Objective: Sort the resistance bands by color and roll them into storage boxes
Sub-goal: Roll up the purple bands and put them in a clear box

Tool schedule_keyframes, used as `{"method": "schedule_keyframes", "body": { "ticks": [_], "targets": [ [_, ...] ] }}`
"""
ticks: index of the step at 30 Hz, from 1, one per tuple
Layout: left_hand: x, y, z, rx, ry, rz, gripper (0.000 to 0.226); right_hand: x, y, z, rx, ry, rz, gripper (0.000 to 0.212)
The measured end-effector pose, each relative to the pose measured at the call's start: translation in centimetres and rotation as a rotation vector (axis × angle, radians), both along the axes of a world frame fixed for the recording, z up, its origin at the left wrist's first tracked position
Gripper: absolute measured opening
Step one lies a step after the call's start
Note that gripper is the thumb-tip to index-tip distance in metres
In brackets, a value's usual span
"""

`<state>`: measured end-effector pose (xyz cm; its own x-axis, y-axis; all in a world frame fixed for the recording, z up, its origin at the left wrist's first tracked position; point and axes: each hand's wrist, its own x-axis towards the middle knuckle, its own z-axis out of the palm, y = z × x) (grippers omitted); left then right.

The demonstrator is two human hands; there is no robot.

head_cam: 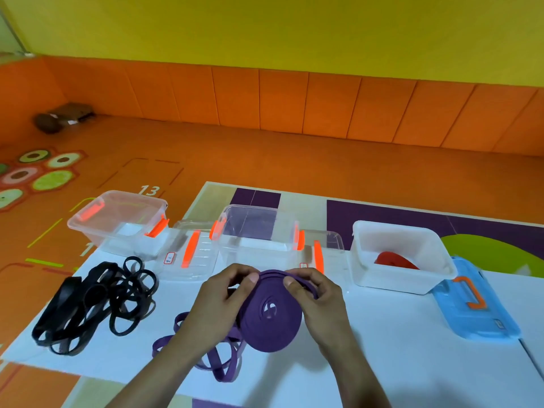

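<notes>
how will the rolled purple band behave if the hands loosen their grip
The purple band roll would probably spring loose: its outer wraps gap where the left hand and right hand pinch them. The loose purple loops below lie limp, so it is likely floppy. Set on edge, it may roll away.

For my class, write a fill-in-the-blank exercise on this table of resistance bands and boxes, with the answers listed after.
The left hand and right hand hold a rolled band coloured ____.
The heap of bands at the table's left edge is ____.
The white box holds a lone band coloured ____.
The blue lid lies to the ____ of the white box.
Missing words: purple, black, red, right.
</notes>
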<state>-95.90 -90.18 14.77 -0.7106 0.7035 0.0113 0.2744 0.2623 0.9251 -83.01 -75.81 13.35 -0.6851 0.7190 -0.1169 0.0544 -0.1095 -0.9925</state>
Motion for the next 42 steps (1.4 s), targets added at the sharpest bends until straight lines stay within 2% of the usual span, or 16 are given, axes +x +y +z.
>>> {"method": "schedule_keyframes", "body": {
  "ticks": [5,11,12,14,16,18,21,24,27,33,39,42],
  "targets": [
    [-0.5,-0.3,-1.6,-0.028,-0.351,-0.008,0.016,-0.9,0.9,-1.3,-0.05,0.003,-0.029,0.007],
    [-2.9,-1.4,-3.4,-0.031,-0.422,0.039,0.018,-3.5,0.9,-2.5,-0.109,-0.044,0.049,0.006],
    [-3.4,-1.1,-3.5,-0.029,-0.42,0.065,0.017,-4.2,1.1,-3.0,-0.053,-0.069,0.05,0.006],
    [-4.8,-0.3,-3.7,-0.016,-0.436,0.1,0.016,-5.9,1.7,-4.5,0.263,-0.186,0.034,0.01],
    [-6.7,0.8,-4.2,-0.008,-0.443,0.109,0.016,-7.8,2.1,-6.2,0.611,-0.38,0.041,0.033],
    [-8.6,1.9,-4.9,-0.028,-0.417,0.108,0.016,-9.8,2.5,-7.2,0.683,-0.519,0.042,0.046],
    [-11.7,3.5,-6.4,-0.046,-0.464,0.108,0.015,-12.7,3.4,-7.7,0.433,-0.521,0.087,0.044],
    [-15.1,5.6,-7.6,-0.07,-0.511,0.122,0.016,-16.1,5.2,-7.7,0.237,-0.452,-0.018,0.031],
    [-19.2,8.0,-8.5,-0.099,-0.479,0.132,0.024,-20.1,7.6,-8.5,0.23,-0.442,-0.072,0.017],
    [-25.7,13.1,-11.5,-0.183,-0.484,0.078,0.017,-26.0,12.3,-11.1,0.284,-0.507,-0.033,0.019],
    [-28.9,18.8,-17.3,-0.463,-0.477,-0.08,0.017,-28.6,15.9,-15.9,0.189,-0.816,0.031,0.026],
    [-29.4,21.3,-19.6,-0.605,-0.447,-0.107,0.031,-29.8,16.6,-18.4,0.1,-0.904,-0.006,0.032]
  ]
}}
